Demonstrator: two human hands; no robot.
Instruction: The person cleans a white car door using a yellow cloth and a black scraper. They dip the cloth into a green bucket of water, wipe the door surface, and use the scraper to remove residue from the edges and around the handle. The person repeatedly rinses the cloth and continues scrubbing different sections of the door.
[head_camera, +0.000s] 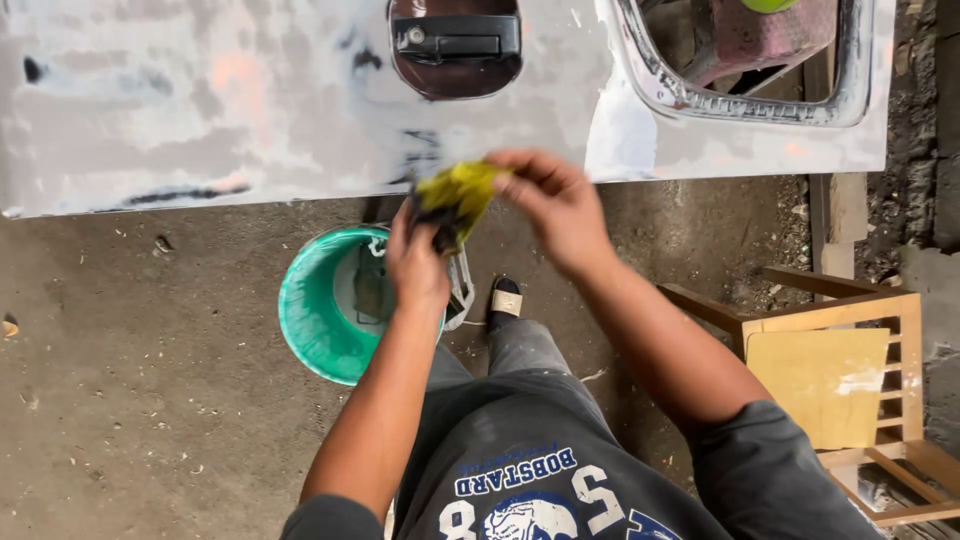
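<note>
The left hand (417, 262) and right hand (553, 203) both grip a crumpled yellow-and-dark cloth (455, 201), perhaps a sponge, above a green plastic bucket (312, 310) beside the sanded grey car door (250, 100).

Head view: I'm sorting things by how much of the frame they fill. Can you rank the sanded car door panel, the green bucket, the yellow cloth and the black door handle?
1. Sanded car door panel, by far the largest.
2. Green bucket.
3 and 4. Yellow cloth, held in both hands, and black door handle look alike in size; the cloth is bunched and nearer the camera, so I won't rank them.
</note>
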